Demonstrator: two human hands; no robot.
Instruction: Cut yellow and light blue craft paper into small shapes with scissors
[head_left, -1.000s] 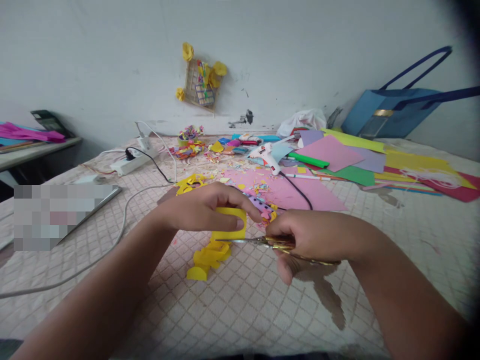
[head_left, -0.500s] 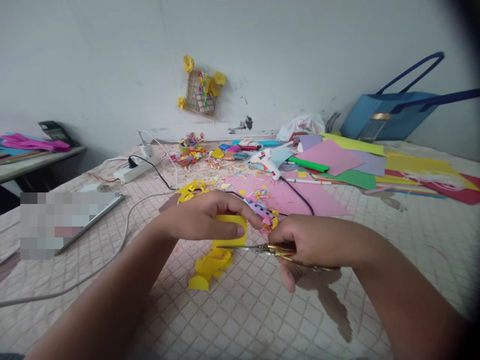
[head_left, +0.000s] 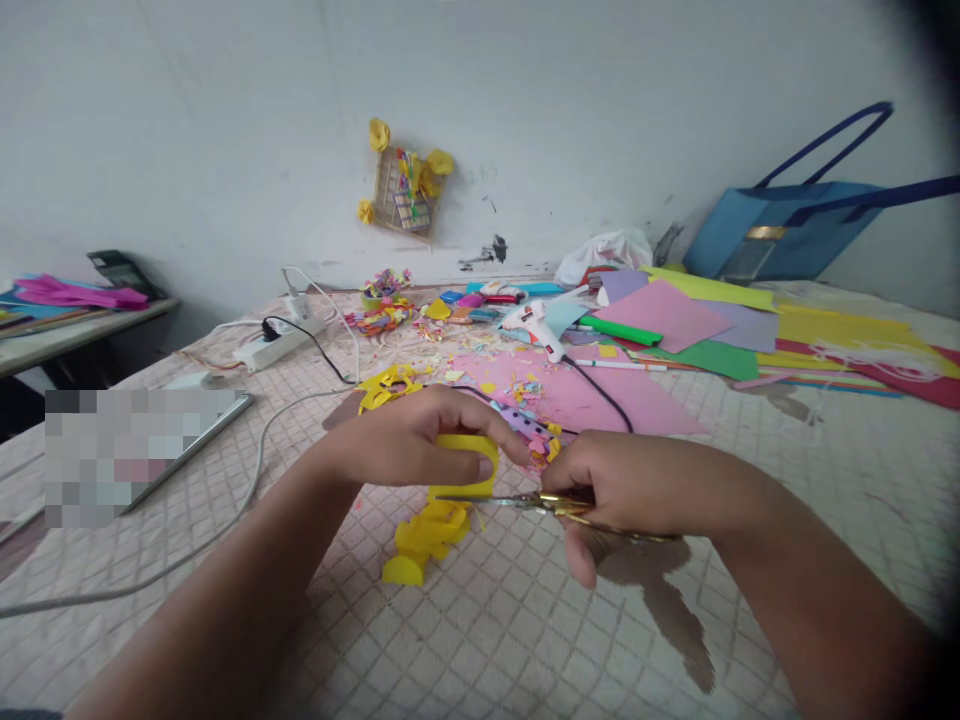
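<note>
My left hand pinches a piece of yellow paper between thumb and fingers, over the middle of the table. Gold-handled scissors are in my right hand, blades pointing left along the lower edge of that paper. The blades look nearly closed. Below lie several cut yellow paper pieces on the quilted cloth. A yellow sheet with cut-out holes lies just beyond my left hand, partly hidden by it.
A white glue gun with a black cord rests on pink paper among small scraps. Coloured sheets and a blue bag are at the right. At the left are a power strip, a white cable and a tablet-like device.
The whole view has shifted slightly, with everything a little lower and to the right. Both hands keep their hold on the yellow paper and the scissors; the paper's right corner now looks rounder.
</note>
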